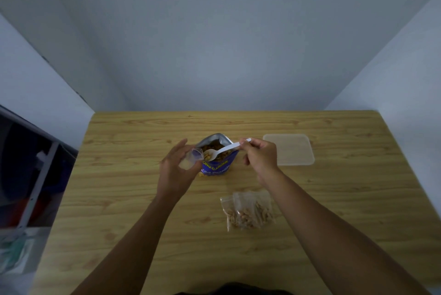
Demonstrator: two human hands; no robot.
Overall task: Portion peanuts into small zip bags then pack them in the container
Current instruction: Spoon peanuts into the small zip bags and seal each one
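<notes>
Spooning peanuts: right hand (pixel 259 156) pinches white spoon (pixel 220 151) over open peanut pouch (pixel 218 166); left hand (pixel 175 170) holds small zip bag (pixel 194 157) beside it, catching spills. Filled bags (pixel 249 212) near; container (pixel 290 149) right.

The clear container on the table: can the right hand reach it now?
Probably yes: only bare table lies between the right hand and the clear container, though that hand pinches a loaded spoon.

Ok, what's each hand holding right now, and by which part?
The right hand pinches the white spoon by the end of its handle; the left hand holds a small clear zip bag around its lower part.
</notes>
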